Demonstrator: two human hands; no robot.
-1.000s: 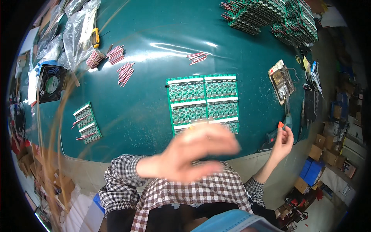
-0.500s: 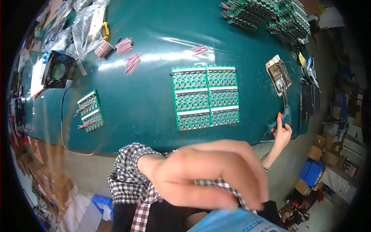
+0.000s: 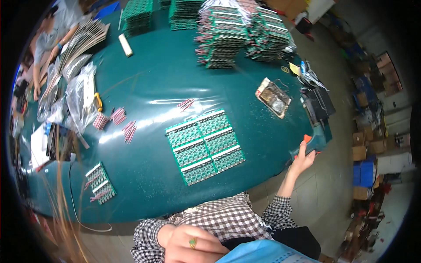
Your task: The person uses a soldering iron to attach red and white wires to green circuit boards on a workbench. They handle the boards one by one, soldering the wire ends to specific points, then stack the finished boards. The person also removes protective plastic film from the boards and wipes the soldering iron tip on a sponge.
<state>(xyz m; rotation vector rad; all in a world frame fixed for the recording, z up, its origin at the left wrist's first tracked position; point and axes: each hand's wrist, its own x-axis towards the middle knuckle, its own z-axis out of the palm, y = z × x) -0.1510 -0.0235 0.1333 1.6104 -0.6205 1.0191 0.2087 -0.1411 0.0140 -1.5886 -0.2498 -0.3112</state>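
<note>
At the right table edge, my right hand (image 3: 302, 160) is closed round the teal soldering gun (image 3: 319, 139), its thumb by the orange trigger. The gun's front end lies against a dark stand (image 3: 312, 115). My left hand (image 3: 193, 245), with a green-stoned ring, is at the bottom beside a blue face mask (image 3: 263, 253). Its fingers are bent and pressed together; their tips are hidden. A panel of green circuit boards (image 3: 205, 147) lies on the table before me. Short red-and-white wires (image 3: 186, 105) lie just beyond it.
A smaller board piece with wires (image 3: 101, 183) lies left, near a black fan (image 3: 61, 142). More wire bundles (image 3: 118, 115) lie beyond. Tall board stacks (image 3: 223, 37) stand at the back. A worn solder tray (image 3: 274, 98) sits right. Another person's arm (image 3: 55, 50) shows far left.
My view has turned and shows more of the far table. The soldering gun has moved from the solder tray to the dark stand. My left hand has dropped lower, beside the mask.
</note>
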